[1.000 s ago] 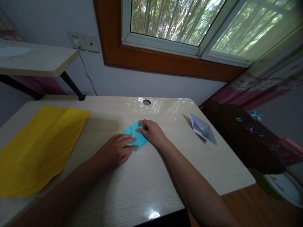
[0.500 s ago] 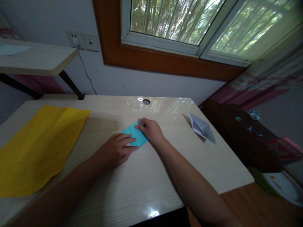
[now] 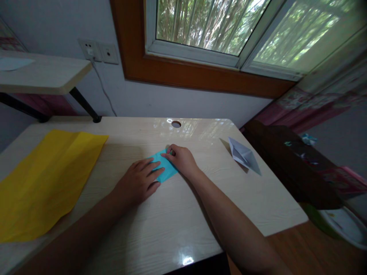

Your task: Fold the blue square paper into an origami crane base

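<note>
Desk (image 3: pixel 252 202), blue paper (image 3: pixel 168 172) under both hands (image 3: pixel 139 179) (image 3: pixel 183 160)

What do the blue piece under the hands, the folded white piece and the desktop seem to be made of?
Blue piece: probably paper, matte; it looks thin, with straight edges.
Folded white piece: likely paper too, matte, judging by its crisp folds.
Desktop: perhaps wood-grain laminate, glossy; pale grain and bright reflections show, though varnished wood is possible.
</note>
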Available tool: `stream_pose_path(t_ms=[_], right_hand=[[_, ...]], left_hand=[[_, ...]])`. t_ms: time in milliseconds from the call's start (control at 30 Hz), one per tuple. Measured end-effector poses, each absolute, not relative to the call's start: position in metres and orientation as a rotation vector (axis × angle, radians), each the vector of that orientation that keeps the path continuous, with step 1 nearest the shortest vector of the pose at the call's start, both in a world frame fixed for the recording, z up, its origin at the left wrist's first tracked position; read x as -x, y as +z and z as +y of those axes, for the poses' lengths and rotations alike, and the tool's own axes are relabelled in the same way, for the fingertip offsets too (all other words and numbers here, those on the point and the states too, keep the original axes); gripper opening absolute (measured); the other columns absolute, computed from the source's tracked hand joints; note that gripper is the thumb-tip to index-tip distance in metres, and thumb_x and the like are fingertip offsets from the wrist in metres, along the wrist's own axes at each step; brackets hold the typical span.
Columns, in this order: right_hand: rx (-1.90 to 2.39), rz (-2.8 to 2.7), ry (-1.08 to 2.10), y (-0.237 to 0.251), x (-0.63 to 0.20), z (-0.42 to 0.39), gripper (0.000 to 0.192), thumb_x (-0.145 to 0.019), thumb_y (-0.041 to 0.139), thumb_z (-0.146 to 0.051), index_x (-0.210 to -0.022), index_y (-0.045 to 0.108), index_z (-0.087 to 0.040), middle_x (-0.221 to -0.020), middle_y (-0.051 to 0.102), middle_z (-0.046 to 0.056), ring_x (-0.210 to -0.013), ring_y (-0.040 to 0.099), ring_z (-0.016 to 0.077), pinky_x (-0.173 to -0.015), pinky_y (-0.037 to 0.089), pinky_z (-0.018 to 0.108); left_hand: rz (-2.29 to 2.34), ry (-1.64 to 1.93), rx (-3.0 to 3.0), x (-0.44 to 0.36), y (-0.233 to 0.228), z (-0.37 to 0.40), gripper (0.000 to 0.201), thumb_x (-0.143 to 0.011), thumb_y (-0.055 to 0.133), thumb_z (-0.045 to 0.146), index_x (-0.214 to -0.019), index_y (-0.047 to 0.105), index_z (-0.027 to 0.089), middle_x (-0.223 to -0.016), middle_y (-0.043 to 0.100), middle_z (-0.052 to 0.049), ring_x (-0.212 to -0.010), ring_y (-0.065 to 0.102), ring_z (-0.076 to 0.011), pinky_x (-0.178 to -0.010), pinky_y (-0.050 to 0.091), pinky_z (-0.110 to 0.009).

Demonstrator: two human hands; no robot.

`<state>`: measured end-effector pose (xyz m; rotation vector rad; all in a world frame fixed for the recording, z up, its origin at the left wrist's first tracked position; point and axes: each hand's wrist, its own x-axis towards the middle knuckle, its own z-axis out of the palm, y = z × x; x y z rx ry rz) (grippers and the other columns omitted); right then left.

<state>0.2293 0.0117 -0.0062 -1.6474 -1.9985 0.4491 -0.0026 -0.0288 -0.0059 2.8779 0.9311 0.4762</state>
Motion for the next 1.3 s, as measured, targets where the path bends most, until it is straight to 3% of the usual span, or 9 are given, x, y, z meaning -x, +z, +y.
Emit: stream_pose_path(t_ms=[333, 600, 800, 967, 1300], right_hand=[[1.5, -2.052, 0.695, 0.009, -0.244, 0.008, 0.019, -0.096, 0.054, -0.023, -0.09, 0.071, -0.018, -0.075, 0.069, 0.002, -0.065, 0.057, 0.0129, -0.063, 0.037, 0.024], [1.488, -2.021, 0.779, 0.004, -0.246, 0.01, 0.013, -0.088, 0.065, -0.023, -0.095, 0.074, -0.019, -0.07, 0.065, -0.002, -0.061, 0.053, 0.0108, -0.059, 0.036, 0.022], [1.5, -2.033, 0.761, 0.005, -0.246, 0.01, 0.014, -0.091, 0.061, -0.025, -0.091, 0.074, -0.019, -0.068, 0.066, -0.001, -0.06, 0.053, 0.0109, -0.058, 0.034, 0.022], [1.448, -2.028, 0.871, 0.008, -0.248, 0.007, 0.022, -0.096, 0.054, -0.028, -0.095, 0.074, -0.018, -0.065, 0.066, -0.001, -0.06, 0.055, 0.0116, -0.059, 0.036, 0.022], [1.455, -2.06, 0.764, 0.0, -0.249, 0.012, 0.015, -0.09, 0.062, -0.022, -0.094, 0.076, -0.021, -0.072, 0.067, -0.001, -0.061, 0.053, 0.0107, -0.059, 0.035, 0.021]], left_hand=[[1.017, 0.444, -2.899, -0.001, -0.007, -0.029, 0.047, -0.1, 0.049, 0.044, -0.142, 0.055, 0.022, -0.137, 0.06, -0.011, -0.131, 0.047, -0.0327, -0.111, 0.038, -0.052], [1.085, 0.442, -2.879, -0.007, -0.006, -0.032, 0.05, -0.098, 0.052, 0.043, -0.143, 0.053, 0.02, -0.134, 0.059, -0.014, -0.126, 0.048, -0.0324, -0.11, 0.038, -0.053], [1.033, 0.444, -2.925, -0.008, -0.007, -0.032, 0.049, -0.101, 0.046, 0.042, -0.145, 0.05, 0.019, -0.156, 0.045, -0.011, -0.146, 0.033, -0.0331, -0.117, 0.03, -0.052], [1.036, 0.474, -2.915, -0.009, -0.01, -0.031, 0.049, -0.101, 0.046, 0.042, -0.144, 0.051, 0.02, -0.154, 0.048, -0.01, -0.145, 0.038, -0.0307, -0.118, 0.03, -0.051], [1.091, 0.415, -2.869, -0.011, -0.008, -0.033, 0.053, -0.1, 0.049, 0.041, -0.146, 0.049, 0.016, -0.153, 0.049, -0.013, -0.144, 0.04, -0.0314, -0.12, 0.03, -0.052]])
